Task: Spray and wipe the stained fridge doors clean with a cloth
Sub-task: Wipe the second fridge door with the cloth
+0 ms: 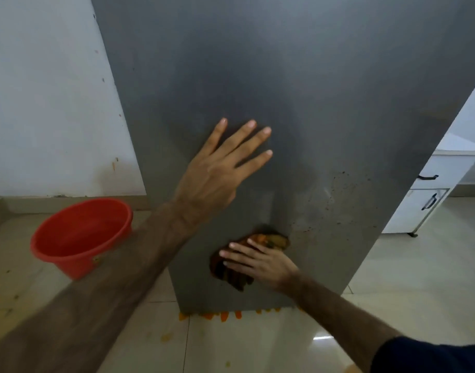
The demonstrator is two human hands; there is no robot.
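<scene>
The grey fridge door [298,90] fills the middle of the head view. My left hand [220,168] lies flat against it with fingers spread and holds nothing. Lower down, my right hand [260,262] presses a dark brown and orange cloth [268,239] flat against the door near its bottom. Brown speckled stains [336,208] mark the door to the right of and above the cloth. No spray bottle is in view.
A red bucket [80,238] stands on the tiled floor to the left of the fridge. Orange drips [223,316] lie on the floor under the door. A white cabinet with black handles [430,200] stands at the right. A white wall [48,103] is at the left.
</scene>
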